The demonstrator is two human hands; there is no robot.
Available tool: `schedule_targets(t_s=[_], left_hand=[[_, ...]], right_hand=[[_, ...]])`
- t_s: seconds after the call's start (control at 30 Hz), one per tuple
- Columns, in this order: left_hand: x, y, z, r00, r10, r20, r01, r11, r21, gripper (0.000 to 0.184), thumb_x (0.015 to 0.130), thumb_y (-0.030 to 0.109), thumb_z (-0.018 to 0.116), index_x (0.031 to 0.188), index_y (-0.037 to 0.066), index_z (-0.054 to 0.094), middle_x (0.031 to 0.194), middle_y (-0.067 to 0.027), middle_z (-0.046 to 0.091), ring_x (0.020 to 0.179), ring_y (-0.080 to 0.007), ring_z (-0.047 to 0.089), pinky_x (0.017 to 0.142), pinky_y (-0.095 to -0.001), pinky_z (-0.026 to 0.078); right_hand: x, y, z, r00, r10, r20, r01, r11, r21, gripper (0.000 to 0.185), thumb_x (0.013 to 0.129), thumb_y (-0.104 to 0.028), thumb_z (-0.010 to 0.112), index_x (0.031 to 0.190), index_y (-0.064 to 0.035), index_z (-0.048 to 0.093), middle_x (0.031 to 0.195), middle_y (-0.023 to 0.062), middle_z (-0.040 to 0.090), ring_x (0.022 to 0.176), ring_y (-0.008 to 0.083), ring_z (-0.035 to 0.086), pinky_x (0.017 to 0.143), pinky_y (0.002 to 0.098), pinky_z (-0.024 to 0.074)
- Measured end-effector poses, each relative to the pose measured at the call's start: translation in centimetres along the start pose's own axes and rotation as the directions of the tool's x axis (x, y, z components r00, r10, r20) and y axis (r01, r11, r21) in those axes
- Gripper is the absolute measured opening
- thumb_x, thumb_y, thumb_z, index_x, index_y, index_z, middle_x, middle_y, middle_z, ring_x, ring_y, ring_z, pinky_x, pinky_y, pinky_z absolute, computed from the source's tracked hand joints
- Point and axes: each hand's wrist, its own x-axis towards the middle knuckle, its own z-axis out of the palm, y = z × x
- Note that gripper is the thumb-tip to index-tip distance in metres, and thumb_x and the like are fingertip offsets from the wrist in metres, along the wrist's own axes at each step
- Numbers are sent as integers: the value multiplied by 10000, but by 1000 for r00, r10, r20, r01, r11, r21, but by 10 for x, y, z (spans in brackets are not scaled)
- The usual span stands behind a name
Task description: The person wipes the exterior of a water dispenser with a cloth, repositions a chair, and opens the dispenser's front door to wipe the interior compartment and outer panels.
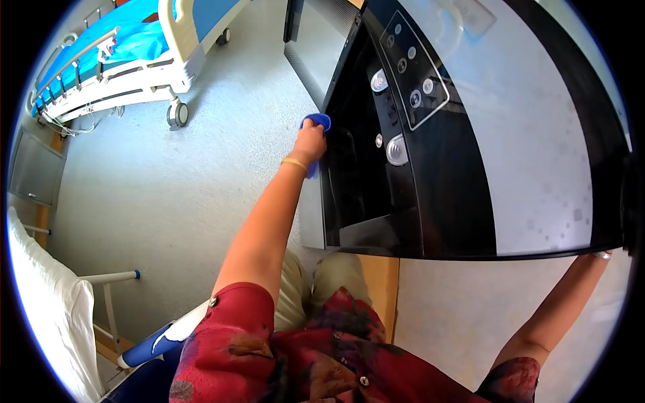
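Stretching below bed (176,57) and cloth (321,121) is grey floor (195,181).

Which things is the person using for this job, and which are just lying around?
Seems part of the job:
the left hand
the blue cloth it holds
the black-and-grey machine, probably a water dispenser

Seems just there:
the wheeled bed
the white sheet at the left
the grey cabinet
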Motion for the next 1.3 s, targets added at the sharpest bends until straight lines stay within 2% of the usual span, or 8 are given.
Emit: schedule_targets(t_s=[0.2, 0.33, 0.37, 0.4, 1.07, 1.17, 1.23, 1.3], left_hand=[[7, 0, -11, 979, 3, 205, -25, 994, 105, 244, 792, 88, 436, 965, 19, 594, 1052, -205, 539, 966, -342, 542, 844, -401, 446], [-23, 14, -18, 985, -3, 174, 0, 1000, 18, 222, 806, 105, 441, 929, -3, 591, 955, -220, 596, 916, -361, 560, 821, -410, 452], [-33, 18, -24, 985, -20, 172, 31, 998, -57, 214, 807, 107, 449, 926, -4, 588, 959, -228, 590, 903, -368, 561, 814, -415, 452], [-43, 24, -30, 975, -42, 220, 55, 997, -53, 199, 812, 131, 482, 911, -9, 581, 943, -240, 583, 864, -382, 563, 790, -427, 455], [-188, 44, -37, 924, 118, 363, -59, 984, -169, 239, 848, 194, 513, 938, -25, 549, 911, -216, 583, 866, -355, 556, 794, -389, 440], [-186, 48, -55, 905, -20, 425, 258, 821, -509, 229, 877, 210, 509, 959, 3, 561, 881, -118, 614, 841, -234, 586, 773, -343, 460], [-190, 87, -114, 776, 3, 631, 631, 28, -775, 209, 894, 221, 502, 979, 44, 574, 851, -41, 611, 831, -144, 577, 763, -307, 469], [-186, 107, -137, 858, 41, 512, 514, -61, -856, 202, 899, 236, 497, 985, 66, 565, 863, -16, 599, 810, -113, 559, 751, -290, 466]], right_hand=[[18, 53, -10, 713, -449, -538, 191, 863, -467, 371, 876, -289, 483, 999, 51, 564, 876, 97, 572, 787, 155, 521, 675, 287, 436], [15, 72, -58, 732, -634, -251, 273, 610, -744, 421, 895, -331, 456, 1136, 3, 547, 1065, 81, 563, 987, 161, 516, 882, 249, 374], [20, 61, -35, 702, -311, -641, -27, 887, -461, 421, 902, -327, 450, 1143, 6, 542, 1070, 81, 563, 988, 152, 524, 876, 240, 379], [23, 62, -37, 697, -295, -654, -11, 907, -421, 428, 901, -337, 453, 1142, 5, 546, 1061, 77, 564, 987, 147, 521, 871, 242, 381], [38, 66, -36, 761, -413, -501, 178, 875, -451, 384, 881, -374, 482, 858, -3, 577, 743, -32, 486, 715, 68, 428, 682, 190, 351], [39, 65, -36, 765, -398, -506, 142, 871, -470, 389, 881, -381, 481, 854, -5, 578, 738, -30, 486, 704, 66, 426, 671, 186, 350], [38, 65, -34, 769, -395, -502, 160, 880, -448, 382, 882, -373, 479, 856, -5, 579, 739, -29, 485, 694, 65, 426, 662, 184, 350], [37, 62, -31, 756, -428, -495, 170, 859, -483, 371, 883, -356, 479, 863, 1, 580, 738, -28, 485, 691, 66, 427, 658, 185, 352]])
